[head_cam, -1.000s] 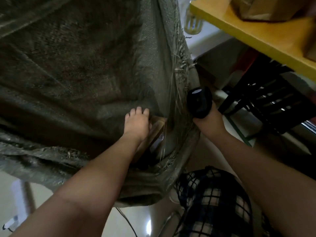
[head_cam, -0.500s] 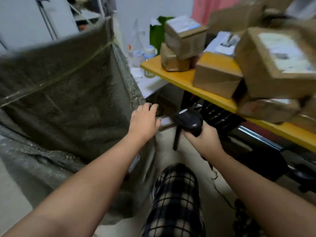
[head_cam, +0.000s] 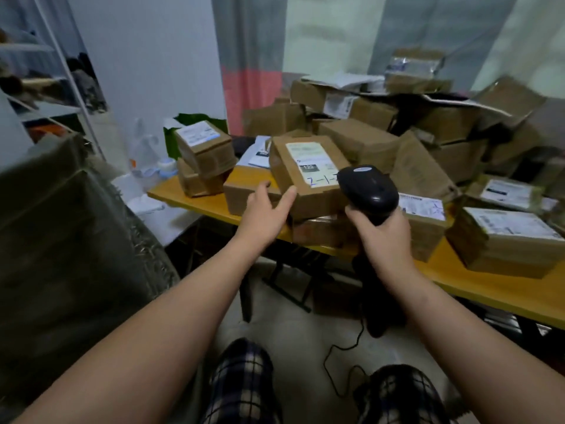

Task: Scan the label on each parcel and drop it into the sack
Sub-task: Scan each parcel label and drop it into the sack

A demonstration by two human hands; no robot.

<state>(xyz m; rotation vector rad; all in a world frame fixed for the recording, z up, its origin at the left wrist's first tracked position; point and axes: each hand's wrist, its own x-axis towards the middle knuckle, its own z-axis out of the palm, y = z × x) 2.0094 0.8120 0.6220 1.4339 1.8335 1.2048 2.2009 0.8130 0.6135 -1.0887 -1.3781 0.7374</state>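
A cardboard parcel (head_cam: 305, 175) with a white label and blue handwriting lies tilted on other boxes on the yellow table (head_cam: 477, 286). My left hand (head_cam: 264, 208) reaches toward its near left corner with fingers spread and holds nothing; its thumb lies against the parcel's near edge. My right hand (head_cam: 380, 232) grips a black barcode scanner (head_cam: 367, 189), whose head sits just right of the parcel's label. The grey-green woven sack (head_cam: 67, 240) stands open at my left.
Many more cardboard parcels are heaped across the table, to the back and right. Two stacked small boxes (head_cam: 203, 160) stand at the table's left end. The scanner's cable (head_cam: 336, 359) trails on the floor between my knees. A white shelf rack stands far left.
My left hand has left the sack, where it put a parcel, and now reaches to the table. My view has swung up from the sack to the parcels. The scanner has risen to the labelled parcel.
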